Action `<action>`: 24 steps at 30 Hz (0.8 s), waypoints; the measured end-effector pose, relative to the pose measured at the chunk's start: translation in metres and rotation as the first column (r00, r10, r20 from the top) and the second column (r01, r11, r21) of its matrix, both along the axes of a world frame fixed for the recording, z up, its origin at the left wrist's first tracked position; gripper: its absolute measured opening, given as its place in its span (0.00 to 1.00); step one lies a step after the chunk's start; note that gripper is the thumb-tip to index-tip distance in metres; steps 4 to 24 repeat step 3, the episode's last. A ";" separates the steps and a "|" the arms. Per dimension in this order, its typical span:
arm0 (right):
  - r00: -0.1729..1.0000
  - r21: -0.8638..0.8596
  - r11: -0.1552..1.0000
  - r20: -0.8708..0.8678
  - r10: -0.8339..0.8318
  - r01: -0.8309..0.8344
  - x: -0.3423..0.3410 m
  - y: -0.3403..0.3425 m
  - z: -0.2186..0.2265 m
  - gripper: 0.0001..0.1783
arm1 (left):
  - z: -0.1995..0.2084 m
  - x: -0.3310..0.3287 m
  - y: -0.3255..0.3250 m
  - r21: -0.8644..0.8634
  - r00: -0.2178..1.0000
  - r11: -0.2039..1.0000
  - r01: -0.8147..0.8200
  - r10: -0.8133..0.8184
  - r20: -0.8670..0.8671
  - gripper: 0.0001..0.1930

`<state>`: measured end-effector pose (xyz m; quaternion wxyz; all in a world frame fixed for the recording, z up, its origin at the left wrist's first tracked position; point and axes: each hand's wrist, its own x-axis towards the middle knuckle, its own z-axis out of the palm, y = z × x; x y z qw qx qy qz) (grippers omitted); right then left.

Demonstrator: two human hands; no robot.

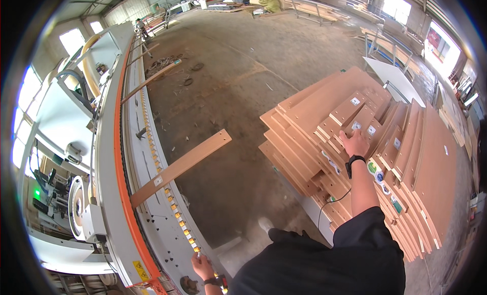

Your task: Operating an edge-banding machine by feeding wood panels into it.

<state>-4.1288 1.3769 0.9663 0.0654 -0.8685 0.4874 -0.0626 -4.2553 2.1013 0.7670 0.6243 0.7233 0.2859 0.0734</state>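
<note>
My right hand point(356, 143) reaches over a stack of brown boards point(319, 100), fingers apart, and touches the narrow labelled pieces on top. A dark band circles that wrist. Low in the view, my left hand point(203, 267) is curled at the roller strip point(177, 216) along the machine's edge; what its fingers close on is too small to make out. Between my hands, a long narrow brown board point(185, 163) lies across the machine bed, its near end by the orange rail and its far end, with small holes, jutting over the floor. It bears a white label.
The long machine point(109, 193) with an orange rail point(127, 219) runs along my left. Strips point(152, 79) lie across it further off. A thin black cable point(320, 214) hangs by the stack. A white panel point(393, 77) stands behind the boards. Scraps point(165, 64) litter the concrete floor.
</note>
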 end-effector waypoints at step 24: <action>0.976 -0.027 0.994 0.189 -0.103 0.110 0.010 0.010 -0.004 0.39 | -0.003 0.000 0.009 0.035 0.997 0.999 0.012 -0.010 -0.070 0.20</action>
